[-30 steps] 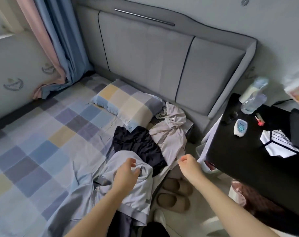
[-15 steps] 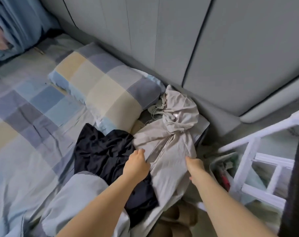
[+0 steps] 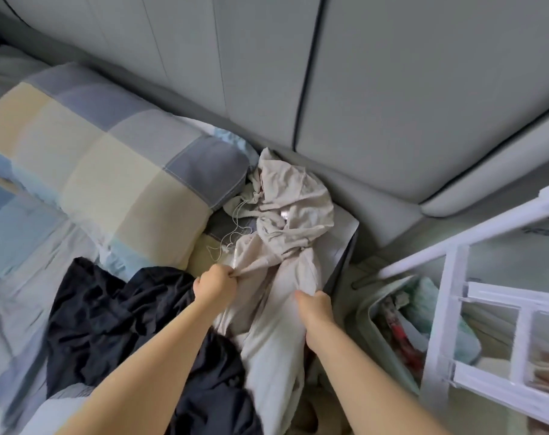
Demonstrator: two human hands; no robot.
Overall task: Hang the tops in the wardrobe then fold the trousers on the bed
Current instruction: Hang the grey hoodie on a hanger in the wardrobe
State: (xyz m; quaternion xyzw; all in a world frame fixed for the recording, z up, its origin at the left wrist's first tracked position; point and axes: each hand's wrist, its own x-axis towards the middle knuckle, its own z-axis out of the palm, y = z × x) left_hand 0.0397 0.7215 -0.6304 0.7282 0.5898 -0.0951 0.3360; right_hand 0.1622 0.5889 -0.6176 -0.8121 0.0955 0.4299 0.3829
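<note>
Head view, the only one I have.

Item 1: beige garment (image 3: pixel 282 246). It lies crumpled at the bed's corner, against the headboard (image 3: pixel 392 89) and just beside the pillow (image 3: pixel 110 158), trailing over the bed edge toward me. A drawstring shows near its bunched upper part; whether it is a top or trousers I cannot tell for certain, though the long panels suggest trousers.

Item 2: left hand (image 3: pixel 215 285). Fingers curled into a fist, pinching a fold on the garment's left edge, the cloth drawn taut from that point.

Item 3: right hand (image 3: pixel 315 307). Fingers curled round the garment's right edge, lower than the left. The two hands are apart, with a stretch of beige cloth between them.

Item 4: dark garment (image 3: pixel 125 324). Heaped on the bed (image 3: pixel 22 240), touching the beige one and partly under my left forearm. Type unclear.

Item 5: pale grey garment (image 3: pixel 63 409). Only a corner shows at the lower left; untouched.

Item 6: white frame (image 3: pixel 455 309) and a bin (image 3: pixel 380 312) of mixed items, on the floor to the right, apart from the bed.

Step in hand, as I judge it: lifting the beige garment clear of the pile to identify and sort it. No wardrobe is in view.

Next move calls for: raising both hands together so the cloth hangs open, freeing the bunched end from the headboard corner and keeping the drawstring from snagging.
</note>
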